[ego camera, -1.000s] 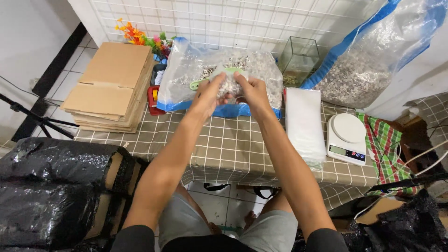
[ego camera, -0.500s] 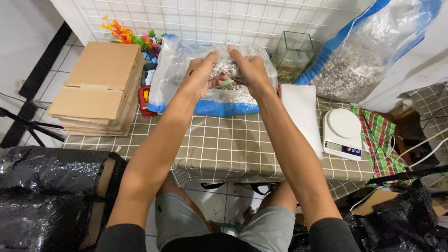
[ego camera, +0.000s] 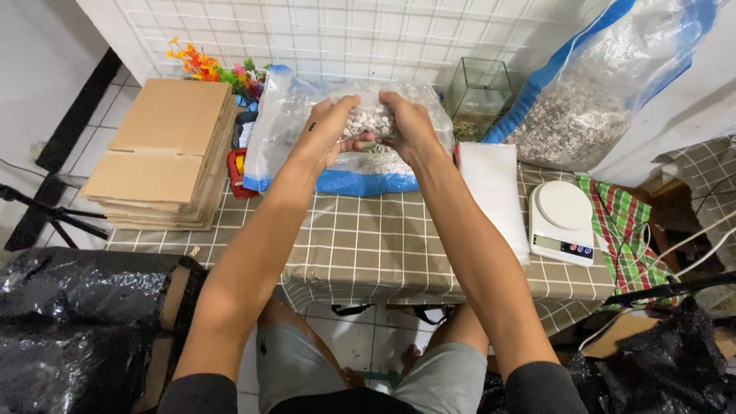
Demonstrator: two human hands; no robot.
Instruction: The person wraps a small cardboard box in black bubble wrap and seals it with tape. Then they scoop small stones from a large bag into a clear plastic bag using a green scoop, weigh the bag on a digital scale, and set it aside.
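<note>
A clear plastic bag with a blue bottom band [ego camera: 284, 146], filled with small pale gravel, lies on the checked tablecloth [ego camera: 368, 245]. My left hand [ego camera: 331, 130] and my right hand [ego camera: 405, 126] are both at the bag's mouth, cupped together around a heap of gravel [ego camera: 369, 121] held between the palms. A small greenish bit shows just under the fingers. The bag's far side is hidden behind my hands.
A stack of flat cardboard boxes [ego camera: 165, 153] sits at the left, plastic flowers [ego camera: 211, 69] behind it. A small glass tank [ego camera: 479, 92] and a large gravel sack [ego camera: 590, 100] stand at the back right. White flat bags [ego camera: 491, 192], a kitchen scale [ego camera: 563, 222] and a checked cloth [ego camera: 625, 230] lie at the right.
My hands have come up and closer together at the bag's mouth, now cupping gravel between them. The camera view has shifted slightly.
</note>
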